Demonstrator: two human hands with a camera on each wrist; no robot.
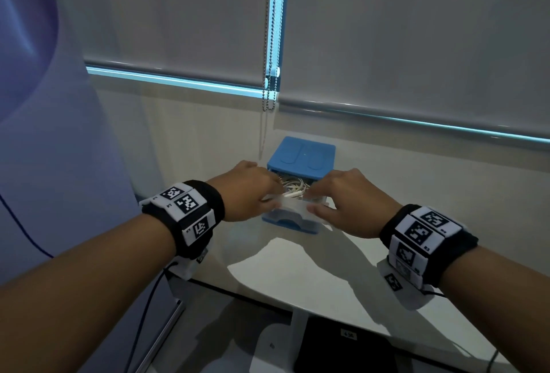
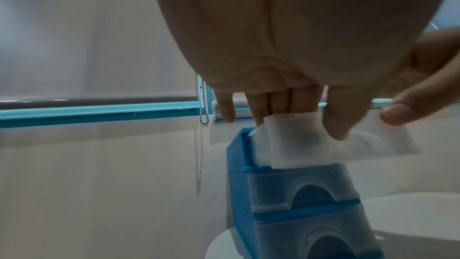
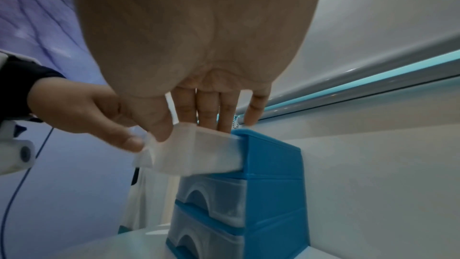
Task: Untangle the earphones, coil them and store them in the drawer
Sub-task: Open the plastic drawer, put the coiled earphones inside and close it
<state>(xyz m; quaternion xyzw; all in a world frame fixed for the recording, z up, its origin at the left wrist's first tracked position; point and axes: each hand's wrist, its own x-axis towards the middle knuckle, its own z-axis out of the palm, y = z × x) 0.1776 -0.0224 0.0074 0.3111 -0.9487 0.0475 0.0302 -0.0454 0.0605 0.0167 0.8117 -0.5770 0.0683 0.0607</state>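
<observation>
Final storage step: earphones (image 1: 293, 187) lie bundled in the pulled-out top drawer (image 1: 293, 209) of the blue cabinet (image 1: 302, 156) on the bench (image 1: 297, 265); left hand (image 1: 250, 191) and right hand (image 1: 348, 197) each grip a front corner, thumb outside, so next push it straight shut.

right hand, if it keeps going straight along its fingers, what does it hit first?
Probably the blue drawer unit: the right hand grips the pulled-out top drawer, fingers over its rim and pointing at the unit's top edge. The earphones lie beside that line; depth is unclear.
</observation>
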